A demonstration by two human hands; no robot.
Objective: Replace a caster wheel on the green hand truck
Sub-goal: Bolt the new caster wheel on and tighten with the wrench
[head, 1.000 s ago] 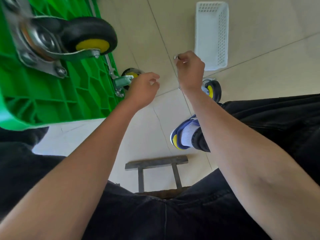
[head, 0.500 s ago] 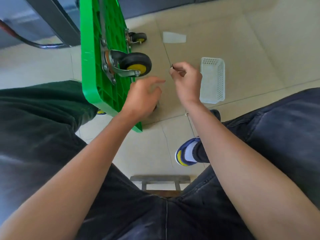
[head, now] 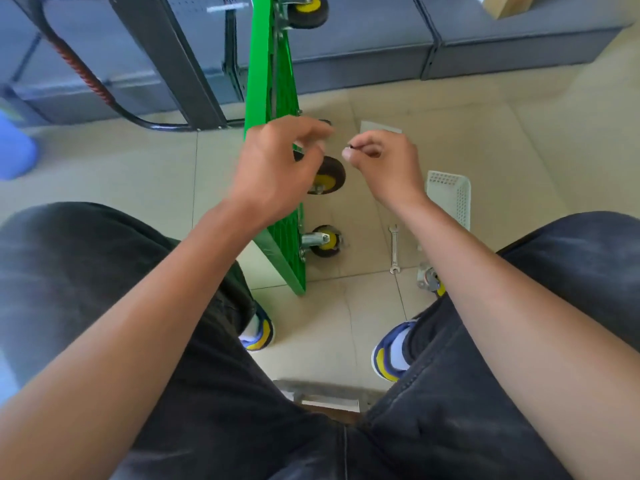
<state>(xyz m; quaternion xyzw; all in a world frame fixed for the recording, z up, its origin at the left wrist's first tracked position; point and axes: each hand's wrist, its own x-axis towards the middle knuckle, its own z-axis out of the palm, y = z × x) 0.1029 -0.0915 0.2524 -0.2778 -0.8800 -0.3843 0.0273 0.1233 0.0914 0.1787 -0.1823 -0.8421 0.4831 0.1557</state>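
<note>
- The view had pulled back and upward within the last second: the green hand truck (head: 273, 168) now showed nearly whole, standing on its long edge on the tiled floor between the person's knees, where earlier only its ribbed underside filled the upper left corner.
- Right hand (head: 381, 164): thumb and forefinger remained pinched together on a small dark fastener (head: 350, 146), too small to identify further. It was held just beside the deck's underside.
- Left hand (head: 277, 168): fingers loosely curled and apart, holding nothing, raised in front of the middle caster (head: 327, 176).
- Three casters stood mounted on the visible face, including a lower caster (head: 323, 241). A loose caster (head: 429, 280) lay on the floor beside the right forearm.
- An open-ended spanner (head: 393, 249) lay untouched on the floor near the white perforated basket (head: 450, 195).
- Judgement: fasteners were being handled by hand; the replacement appeared unfinished, with tightening outstanding.
</note>
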